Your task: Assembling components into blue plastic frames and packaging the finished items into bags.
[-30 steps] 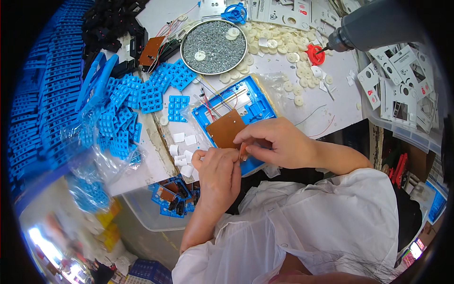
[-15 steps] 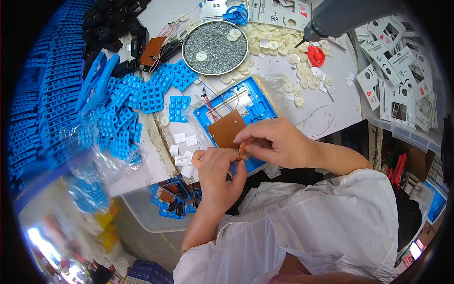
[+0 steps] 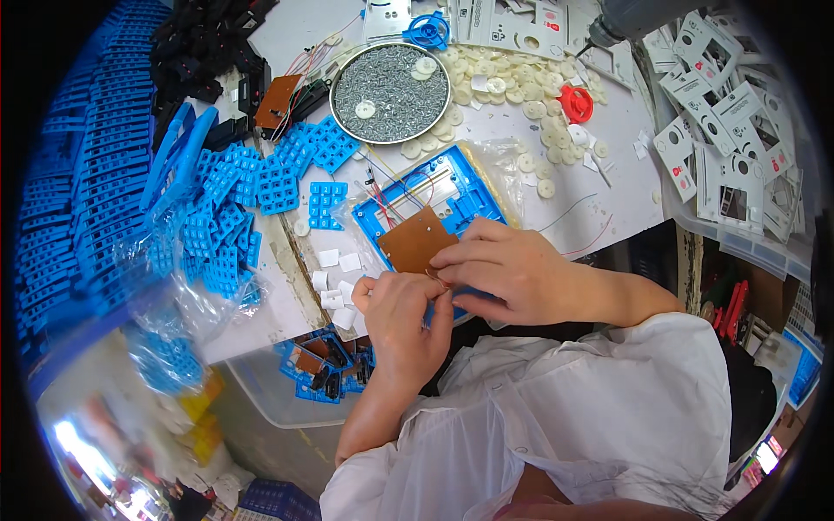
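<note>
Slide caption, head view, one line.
Bare left hand and right hand close together at flat brown board over blue plastic casing.

Left: tall stack of blue parts [image 3: 78, 165], black parts [image 3: 198, 56] heaped beyond a pile of blue keypads [image 3: 248, 180], clear bag [image 3: 165, 273] at the pile's near edge, white tabs [image 3: 332, 300] scattered to the right. Far middle of the table [image 3: 578, 193]: round dish [image 3: 391, 141] full of screws [image 3: 388, 97], pale discs [image 3: 496, 85] spread to its right with a few on top too, red ring [image 3: 575, 104] by them, blue ring [image 3: 426, 31] just beyond the dish. Far right: dark driver [image 3: 638, 19], tip down, and clear bin [image 3: 777, 254] heaped with white panels [image 3: 738, 130]; red tool [image 3: 737, 304] nearer.
</note>
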`<state>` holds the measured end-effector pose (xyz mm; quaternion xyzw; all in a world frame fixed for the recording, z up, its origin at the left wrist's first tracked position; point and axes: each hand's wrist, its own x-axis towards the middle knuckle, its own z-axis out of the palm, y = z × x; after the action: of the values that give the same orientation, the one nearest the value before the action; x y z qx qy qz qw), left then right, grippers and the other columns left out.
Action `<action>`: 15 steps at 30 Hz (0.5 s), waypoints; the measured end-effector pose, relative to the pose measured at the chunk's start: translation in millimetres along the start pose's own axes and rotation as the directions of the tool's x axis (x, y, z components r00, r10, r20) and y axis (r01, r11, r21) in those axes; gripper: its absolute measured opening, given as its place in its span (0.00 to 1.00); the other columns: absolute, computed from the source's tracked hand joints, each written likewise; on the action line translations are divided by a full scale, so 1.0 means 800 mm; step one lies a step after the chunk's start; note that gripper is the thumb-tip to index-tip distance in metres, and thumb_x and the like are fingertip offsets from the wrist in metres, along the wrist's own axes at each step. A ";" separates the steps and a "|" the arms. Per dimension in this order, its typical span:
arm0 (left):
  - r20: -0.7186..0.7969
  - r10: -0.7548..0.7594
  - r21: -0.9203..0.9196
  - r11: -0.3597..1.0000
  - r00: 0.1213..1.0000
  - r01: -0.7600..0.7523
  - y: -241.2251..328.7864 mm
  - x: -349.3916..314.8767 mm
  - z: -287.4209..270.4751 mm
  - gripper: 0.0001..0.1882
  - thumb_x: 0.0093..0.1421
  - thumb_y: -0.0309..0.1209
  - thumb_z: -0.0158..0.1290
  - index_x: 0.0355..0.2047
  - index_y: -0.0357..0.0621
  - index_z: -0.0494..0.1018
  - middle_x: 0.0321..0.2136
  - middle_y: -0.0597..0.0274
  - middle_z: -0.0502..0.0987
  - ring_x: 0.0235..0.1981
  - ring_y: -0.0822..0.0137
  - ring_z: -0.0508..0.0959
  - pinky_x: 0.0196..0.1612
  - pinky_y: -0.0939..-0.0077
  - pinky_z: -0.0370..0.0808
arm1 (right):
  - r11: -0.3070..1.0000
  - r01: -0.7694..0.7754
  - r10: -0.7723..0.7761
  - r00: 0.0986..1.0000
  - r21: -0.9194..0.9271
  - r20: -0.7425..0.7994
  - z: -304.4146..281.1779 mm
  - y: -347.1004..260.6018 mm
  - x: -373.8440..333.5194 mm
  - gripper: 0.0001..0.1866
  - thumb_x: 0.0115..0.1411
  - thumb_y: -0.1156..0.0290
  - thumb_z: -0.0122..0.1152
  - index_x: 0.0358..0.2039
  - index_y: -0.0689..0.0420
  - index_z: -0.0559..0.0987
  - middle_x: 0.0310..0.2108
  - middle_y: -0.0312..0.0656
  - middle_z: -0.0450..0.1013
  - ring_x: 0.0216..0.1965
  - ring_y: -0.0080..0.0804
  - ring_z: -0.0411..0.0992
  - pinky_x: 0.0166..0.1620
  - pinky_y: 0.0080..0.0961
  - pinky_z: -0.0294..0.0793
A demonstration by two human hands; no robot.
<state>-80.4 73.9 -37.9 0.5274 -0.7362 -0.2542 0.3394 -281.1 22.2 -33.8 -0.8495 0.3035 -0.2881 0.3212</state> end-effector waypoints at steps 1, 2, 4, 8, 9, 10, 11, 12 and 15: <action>0.003 0.021 0.032 0.999 1.000 -0.021 0.000 0.001 0.000 0.09 0.52 0.19 0.63 0.31 0.46 0.76 0.29 0.65 0.79 0.31 0.63 0.75 0.44 0.64 0.60 | 1.000 0.020 -0.020 1.000 0.007 0.001 0.000 0.004 -0.001 0.12 0.50 0.73 0.71 0.37 0.56 0.81 0.43 0.36 0.79 0.44 0.36 0.74 0.43 0.28 0.79; 0.006 0.042 0.064 0.997 0.999 -0.042 0.001 0.002 0.000 0.10 0.52 0.19 0.63 0.31 0.46 0.76 0.29 0.65 0.79 0.31 0.62 0.75 0.44 0.64 0.60 | 1.000 0.021 -0.021 1.000 -0.024 -0.002 0.001 0.004 -0.002 0.12 0.50 0.73 0.71 0.36 0.56 0.82 0.43 0.36 0.79 0.44 0.36 0.74 0.43 0.28 0.79; -0.008 0.068 0.096 0.993 0.998 -0.067 0.001 0.001 0.002 0.10 0.51 0.20 0.63 0.31 0.46 0.76 0.29 0.65 0.79 0.30 0.62 0.75 0.44 0.64 0.60 | 0.997 0.027 -0.027 1.000 -0.079 -0.004 0.003 0.003 -0.004 0.12 0.49 0.73 0.71 0.35 0.56 0.82 0.43 0.35 0.79 0.44 0.35 0.74 0.42 0.27 0.79; 0.001 0.063 0.086 0.994 0.998 -0.062 0.002 0.002 0.003 0.10 0.51 0.19 0.64 0.31 0.46 0.76 0.29 0.65 0.79 0.31 0.62 0.75 0.44 0.64 0.59 | 0.997 -0.028 0.023 0.998 -0.077 -0.063 0.008 0.001 -0.009 0.09 0.48 0.74 0.71 0.32 0.56 0.82 0.41 0.34 0.80 0.42 0.34 0.75 0.41 0.26 0.79; 0.008 0.046 0.057 0.997 0.999 -0.046 0.002 0.002 0.003 0.10 0.50 0.20 0.64 0.31 0.46 0.76 0.29 0.66 0.79 0.31 0.62 0.75 0.44 0.64 0.59 | 0.997 -0.041 0.035 0.996 -0.064 -0.082 0.009 0.001 -0.009 0.09 0.48 0.75 0.71 0.31 0.56 0.82 0.40 0.35 0.80 0.41 0.35 0.75 0.41 0.27 0.78; 0.015 0.029 0.028 0.999 0.999 -0.029 0.002 0.002 0.002 0.10 0.50 0.20 0.64 0.31 0.46 0.76 0.29 0.66 0.79 0.31 0.62 0.75 0.44 0.65 0.59 | 0.997 -0.053 0.048 0.994 -0.051 -0.102 0.009 0.000 -0.009 0.09 0.47 0.75 0.71 0.31 0.56 0.82 0.39 0.35 0.80 0.40 0.35 0.75 0.41 0.27 0.78; 0.023 0.013 -0.002 1.000 1.000 -0.013 0.003 0.003 0.001 0.10 0.50 0.21 0.65 0.32 0.46 0.77 0.29 0.66 0.79 0.31 0.62 0.75 0.44 0.65 0.59 | 0.998 -0.055 0.051 0.993 -0.031 -0.108 0.009 0.001 -0.010 0.09 0.47 0.76 0.71 0.30 0.56 0.82 0.39 0.35 0.80 0.40 0.35 0.75 0.41 0.27 0.78; 0.043 0.002 -0.022 1.000 0.999 -0.001 0.004 0.005 -0.001 0.10 0.50 0.22 0.65 0.31 0.47 0.77 0.29 0.67 0.79 0.32 0.63 0.76 0.44 0.64 0.59 | 0.998 -0.055 0.054 0.992 -0.010 -0.114 0.009 0.002 -0.010 0.09 0.47 0.76 0.70 0.30 0.56 0.82 0.38 0.35 0.80 0.39 0.35 0.75 0.41 0.28 0.78; 0.107 -0.019 -0.079 0.996 0.994 0.028 0.006 0.015 -0.010 0.10 0.49 0.27 0.68 0.30 0.48 0.77 0.30 0.68 0.80 0.32 0.64 0.76 0.45 0.65 0.59 | 0.997 -0.051 0.057 0.992 0.051 -0.115 0.006 0.004 -0.008 0.09 0.46 0.77 0.70 0.30 0.56 0.81 0.37 0.36 0.80 0.38 0.36 0.75 0.41 0.29 0.78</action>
<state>-79.8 64.0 -26.9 0.5075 -0.7362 -0.3154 0.3176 -282.9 27.1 -41.0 -0.8148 0.3375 -0.3355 0.3311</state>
